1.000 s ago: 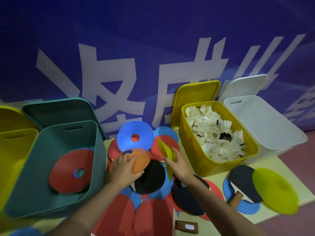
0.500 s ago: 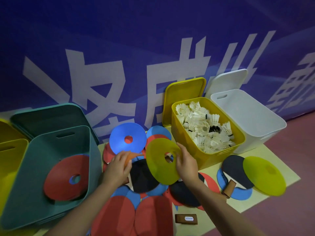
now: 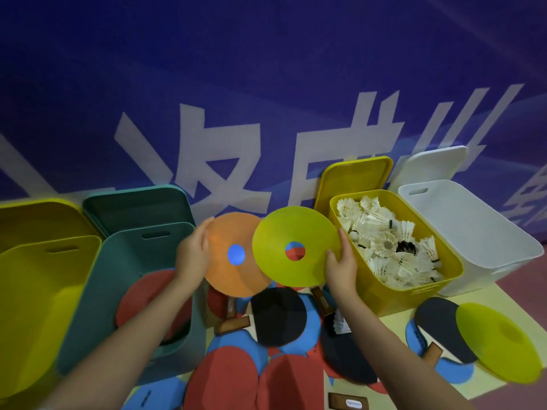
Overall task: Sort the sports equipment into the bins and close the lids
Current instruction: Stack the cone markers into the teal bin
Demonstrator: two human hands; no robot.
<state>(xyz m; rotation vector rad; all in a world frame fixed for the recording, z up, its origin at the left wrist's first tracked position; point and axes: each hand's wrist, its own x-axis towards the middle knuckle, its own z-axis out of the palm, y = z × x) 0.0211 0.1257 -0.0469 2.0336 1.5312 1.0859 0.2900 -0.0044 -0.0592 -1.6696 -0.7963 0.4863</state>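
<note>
With the left hand [image 3: 191, 255] gripping a flat orange ring-shaped disc [image 3: 233, 255] and the right hand [image 3: 340, 269] pinching a yellow-green one [image 3: 296, 247] above the paddle pile, beside the open teal plastic bin [image 3: 130, 291], either edge-held disc risked slipping.
</note>
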